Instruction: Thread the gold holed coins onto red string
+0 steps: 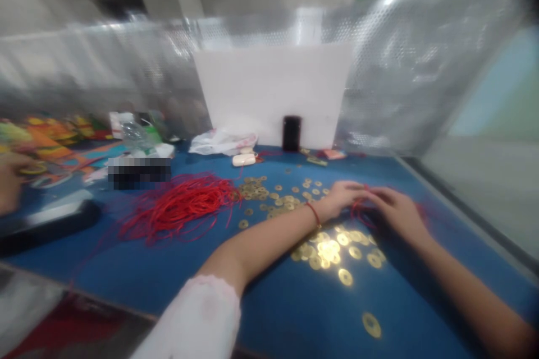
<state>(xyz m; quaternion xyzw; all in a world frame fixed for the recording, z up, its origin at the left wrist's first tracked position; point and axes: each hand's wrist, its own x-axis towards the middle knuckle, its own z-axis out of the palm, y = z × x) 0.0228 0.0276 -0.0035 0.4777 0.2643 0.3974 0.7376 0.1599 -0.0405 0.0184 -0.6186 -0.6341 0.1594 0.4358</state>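
My left hand (342, 197) and my right hand (396, 210) meet over the blue table (177, 280), fingers pinched together on a red cord (361, 210) that loops between them. A red band circles my left wrist. Gold coins with holes (332, 249) lie scattered under and in front of my forearms, with more coins (269, 193) farther back. A big tangle of red cords (185, 205) lies to the left of my left arm. The picture is blurred by motion.
A dark phone (291, 133) leans on a white board (273, 90) at the back. Plastic bags (223, 142), a bottle (137, 137) and colourful items (54, 137) sit back left. Another person's hand (10, 179) shows at the left edge. Perforated metal panels (421, 78) wall the table.
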